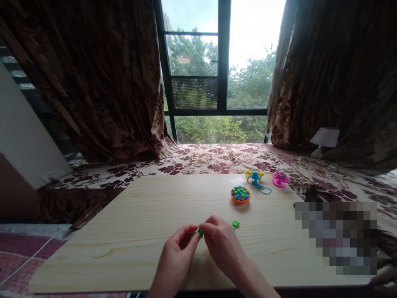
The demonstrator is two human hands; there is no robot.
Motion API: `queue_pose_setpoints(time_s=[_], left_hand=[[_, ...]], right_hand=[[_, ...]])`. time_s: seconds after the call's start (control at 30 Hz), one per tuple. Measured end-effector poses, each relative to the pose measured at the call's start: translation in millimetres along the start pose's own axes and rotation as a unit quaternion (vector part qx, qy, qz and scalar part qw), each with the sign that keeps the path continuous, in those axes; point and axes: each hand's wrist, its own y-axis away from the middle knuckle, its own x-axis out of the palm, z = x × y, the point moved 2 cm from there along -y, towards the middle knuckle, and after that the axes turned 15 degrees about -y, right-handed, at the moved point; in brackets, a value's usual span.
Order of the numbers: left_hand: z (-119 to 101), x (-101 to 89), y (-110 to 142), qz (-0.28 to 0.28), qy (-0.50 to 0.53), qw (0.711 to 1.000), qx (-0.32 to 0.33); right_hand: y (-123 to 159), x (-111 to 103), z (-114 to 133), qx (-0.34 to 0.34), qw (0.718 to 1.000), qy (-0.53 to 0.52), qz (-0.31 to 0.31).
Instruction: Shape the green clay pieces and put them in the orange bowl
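Note:
My left hand point(178, 251) and my right hand point(222, 242) meet over the near middle of a light wooden table point(124, 231). Both pinch a small green piece point(198, 234) between their fingertips; it looks like a bead on a green cord. A second small green piece point(235, 224) lies on the table just right of my right hand. Farther back stands an orange bowl point(240, 194) filled with several coloured beads.
Behind the bowl lie a blue mushroom-shaped toy with a blue cord point(256, 179), a yellow piece point(248, 174) and a pink toy point(280, 179). A white lamp point(325, 140) stands at the back right. Patterned cloth, curtains and a window surround the table.

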Motion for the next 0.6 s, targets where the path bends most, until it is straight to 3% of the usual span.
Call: queue_pose_setpoints(time_s=[0.17,0.33,0.43,0.5,0.6], left_hand=[[-13,6.4,13,0.019,0.162,0.982,-0.091],[-33,14.7,21,0.040,0.219,0.967,-0.124],[-38,19.4,22,0.038,0.264,0.954,-0.135],[-41,23.4,23,0.043,0.302,0.941,-0.145],[-46,29.7,25,0.048,0.355,0.921,-0.152]], right_hand=[[17,-21,14,-0.015,0.998,-0.062,0.028],[24,-36,16,-0.001,0.995,-0.102,0.001],[26,-36,15,0.033,0.981,-0.185,-0.039],[27,-32,14,0.088,0.945,-0.310,-0.059],[28,-23,12,0.164,0.845,-0.502,-0.077]])
